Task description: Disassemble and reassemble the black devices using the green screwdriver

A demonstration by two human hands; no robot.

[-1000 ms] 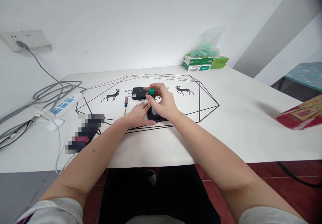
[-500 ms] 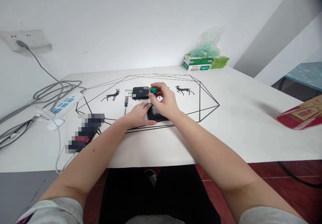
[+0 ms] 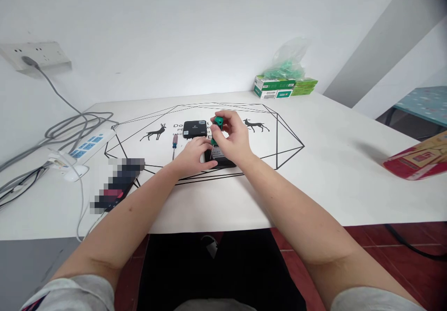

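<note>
My right hand (image 3: pixel 236 138) is closed around the green handle of a screwdriver (image 3: pixel 219 121). The screwdriver stands almost upright, and its thin shaft points down at the left part of a black flat device (image 3: pixel 225 163) with a pale label. Fingers and thumb of my left hand (image 3: pixel 191 157) are on the left end of that device, holding it on the table. Just behind lies a black square cover (image 3: pixel 194 128) with small stickers. A second screwdriver (image 3: pixel 175 140), with a red and blue handle, rests left of my left hand. The tip's exact contact is too small to make out.
The white table (image 3: pixel 314 190) carries a printed deer pattern. A pixelated dark object (image 3: pixel 120 183) lies by my left forearm, near a power strip (image 3: pixel 89 145) and cables. Green boxes (image 3: pixel 279 86) with a plastic bag stand at the back; a red package (image 3: pixel 415 162) is at right.
My right hand and the green screwdriver have shifted slightly right, and the shaft is now visible over the device. My left hand has moved slightly, with its thumb farther onto the device's edge.
</note>
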